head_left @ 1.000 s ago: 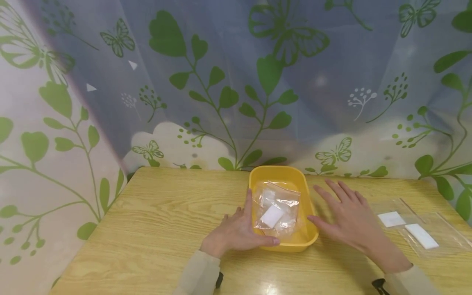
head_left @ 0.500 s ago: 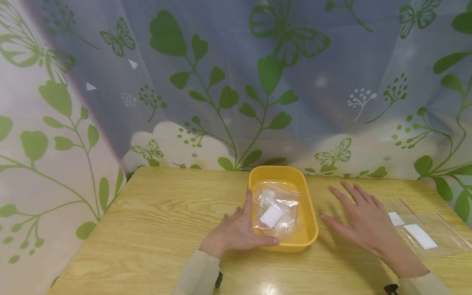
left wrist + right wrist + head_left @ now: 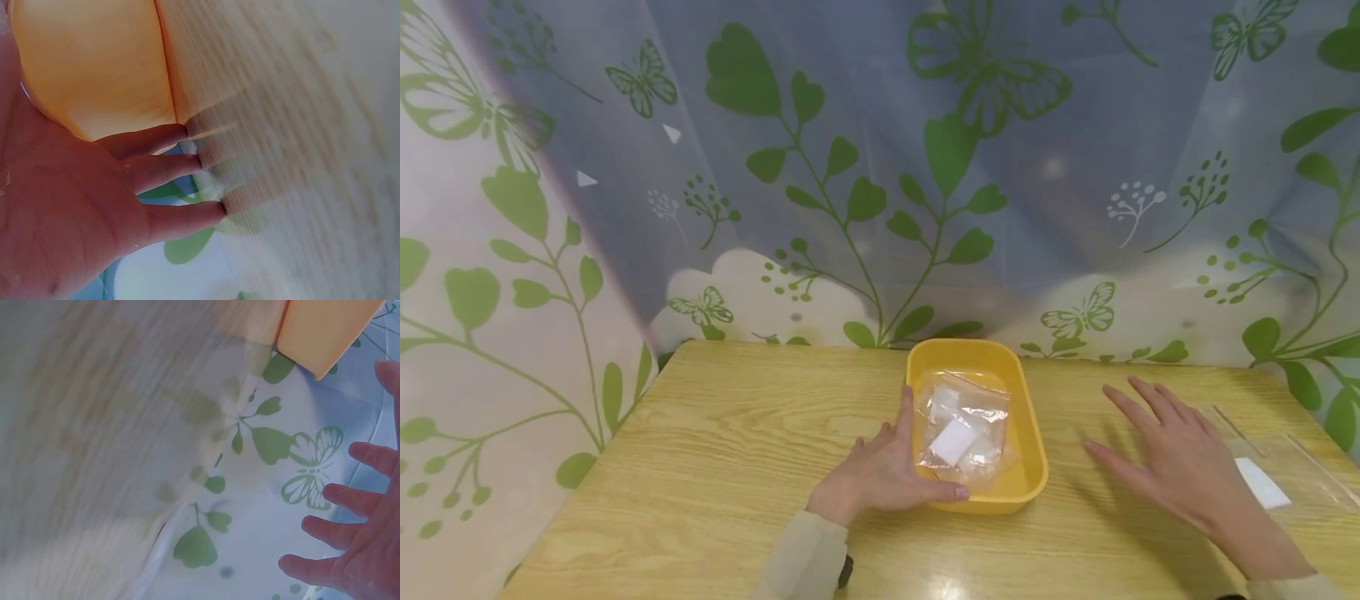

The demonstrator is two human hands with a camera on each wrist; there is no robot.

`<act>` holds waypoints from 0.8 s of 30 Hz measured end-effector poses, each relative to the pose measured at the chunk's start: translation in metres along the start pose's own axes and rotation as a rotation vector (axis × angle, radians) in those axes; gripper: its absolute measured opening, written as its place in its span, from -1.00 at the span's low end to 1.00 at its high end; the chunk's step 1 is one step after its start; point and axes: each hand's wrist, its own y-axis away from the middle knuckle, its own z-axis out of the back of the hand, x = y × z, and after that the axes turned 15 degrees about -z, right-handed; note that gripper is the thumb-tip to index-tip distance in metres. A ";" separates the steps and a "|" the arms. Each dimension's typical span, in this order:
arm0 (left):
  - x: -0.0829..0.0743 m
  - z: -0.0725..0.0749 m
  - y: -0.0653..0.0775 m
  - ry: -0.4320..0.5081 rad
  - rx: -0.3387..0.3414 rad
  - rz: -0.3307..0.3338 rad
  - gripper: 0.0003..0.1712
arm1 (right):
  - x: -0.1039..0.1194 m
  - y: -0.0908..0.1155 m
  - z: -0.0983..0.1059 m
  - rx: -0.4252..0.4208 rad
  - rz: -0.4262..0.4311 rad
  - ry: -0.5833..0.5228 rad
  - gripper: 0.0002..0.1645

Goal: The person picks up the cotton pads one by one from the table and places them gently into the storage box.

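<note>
A yellow plastic bin [image 3: 1028, 475] stands on the table, holding clear zip bags [image 3: 992, 417] with small white pieces in them. At its near left corner is my left hand [image 3: 880, 479], index finger along the left side and thumb along the front rim. In the left wrist view, the other fingers [image 3: 181, 222] of this hand stretch straight beside the bin down to the tabletop. To the right of the bin, my right hand [image 3: 1187, 467] hovers above the table with fingers spread, holding nothing. It partly hides flat clear zip bags [image 3: 1311, 471], one with a white rectangular piece [image 3: 1264, 487].
The wood-grain table [image 3: 760, 408] extends to both sides of the bin. Behind it hangs a curtain [image 3: 850, 275] printed with green leaves and butterflies, close to the bin's far end.
My right hand has moved right, away from the bin and over the flat bags, covering more of them. The left hand and bin have stayed in place.
</note>
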 end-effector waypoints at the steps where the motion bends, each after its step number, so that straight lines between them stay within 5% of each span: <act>1: 0.000 0.000 0.000 -0.003 0.002 -0.001 0.66 | -0.003 0.001 0.000 0.001 -0.005 0.002 -0.07; 24: -0.001 0.000 0.000 -0.014 0.000 -0.008 0.66 | -0.047 0.020 0.002 0.046 -0.123 0.078 -0.04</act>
